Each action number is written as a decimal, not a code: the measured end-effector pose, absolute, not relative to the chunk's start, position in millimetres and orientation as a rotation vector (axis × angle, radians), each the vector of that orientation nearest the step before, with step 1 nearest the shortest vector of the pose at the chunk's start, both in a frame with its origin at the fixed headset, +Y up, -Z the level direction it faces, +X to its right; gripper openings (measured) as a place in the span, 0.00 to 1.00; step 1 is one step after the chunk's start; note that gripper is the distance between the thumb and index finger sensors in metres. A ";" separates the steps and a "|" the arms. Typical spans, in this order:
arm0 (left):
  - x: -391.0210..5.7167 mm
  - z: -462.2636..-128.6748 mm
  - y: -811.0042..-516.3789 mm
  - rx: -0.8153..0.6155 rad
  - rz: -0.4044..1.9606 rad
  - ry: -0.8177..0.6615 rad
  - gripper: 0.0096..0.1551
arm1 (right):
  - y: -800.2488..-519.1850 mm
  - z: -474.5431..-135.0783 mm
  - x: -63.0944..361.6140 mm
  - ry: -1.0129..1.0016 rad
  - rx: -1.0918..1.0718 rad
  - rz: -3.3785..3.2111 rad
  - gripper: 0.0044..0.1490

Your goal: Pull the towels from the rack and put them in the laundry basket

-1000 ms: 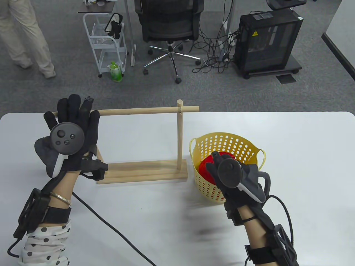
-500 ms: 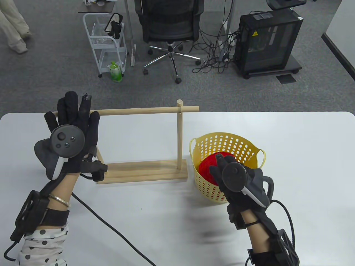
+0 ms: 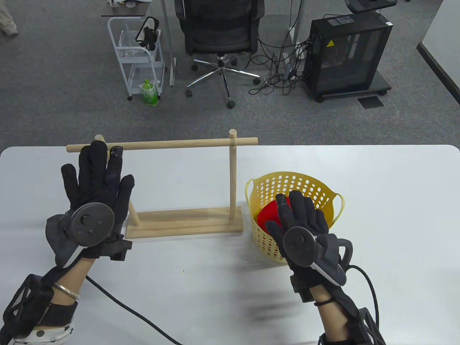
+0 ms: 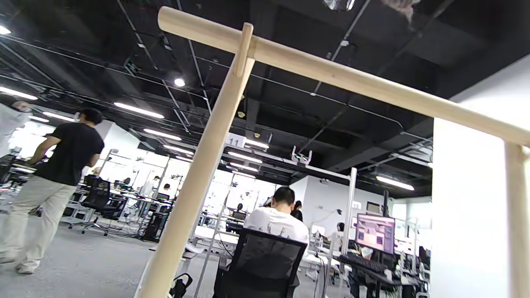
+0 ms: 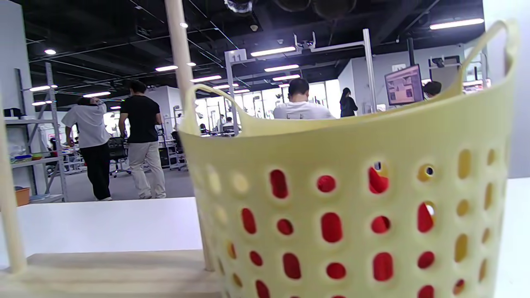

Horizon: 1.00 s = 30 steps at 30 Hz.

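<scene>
Left hand [image 3: 94,194] lowered — both hands flat, empty; wrist views lack fingers.

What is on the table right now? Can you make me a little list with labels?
rack: wooden rack at the table's left and middle, bar bare, no towel on it
basket: yellow basket right of the rack, on the table
towel: red towel inside the basket
left hand: left hand spread flat near the rack's left end, holding nothing
right hand: right hand over the basket's near side, fingers straight, holding nothing
task so far: looks done, no towel left on the rack
</scene>
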<state>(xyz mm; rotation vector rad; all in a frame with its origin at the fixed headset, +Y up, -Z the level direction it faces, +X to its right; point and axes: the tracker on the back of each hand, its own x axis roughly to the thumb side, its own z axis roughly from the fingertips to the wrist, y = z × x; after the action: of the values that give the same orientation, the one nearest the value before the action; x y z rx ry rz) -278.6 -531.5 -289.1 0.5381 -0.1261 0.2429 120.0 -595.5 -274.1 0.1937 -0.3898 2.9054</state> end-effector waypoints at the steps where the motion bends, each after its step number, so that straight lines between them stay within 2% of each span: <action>1: -277.2 -282.6 -539.2 0.523 0.242 -0.146 0.37 | -594.9 -270.1 115.5 -0.408 0.213 2.907 0.45; 9: -264.1 -240.0 -597.3 0.453 0.126 -0.272 0.39 | -601.1 -243.6 73.9 -0.486 0.369 2.890 0.46; 15: -255.7 -207.5 -643.2 0.430 0.074 -0.331 0.41 | -627.0 -227.7 37.9 -0.451 0.494 2.880 0.47; 21: -265.8 -202.9 -684.7 0.308 0.152 -0.307 0.40 | -670.7 -223.8 15.0 -0.325 0.519 2.906 0.47; 25: -273.5 -204.6 -698.2 0.272 0.165 -0.286 0.41 | -693.5 -225.9 9.2 -0.229 0.507 2.913 0.47; 30: -277.2 -205.9 -707.4 0.219 0.177 -0.302 0.41 | -707.9 -224.9 12.9 -0.213 0.481 2.941 0.47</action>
<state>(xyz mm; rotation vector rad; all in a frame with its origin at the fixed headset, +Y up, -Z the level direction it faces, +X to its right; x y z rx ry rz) -277.2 -707.4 -205.9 0.2191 -0.3016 0.1771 12.9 -707.9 -224.9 0.4807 -0.2128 2.9407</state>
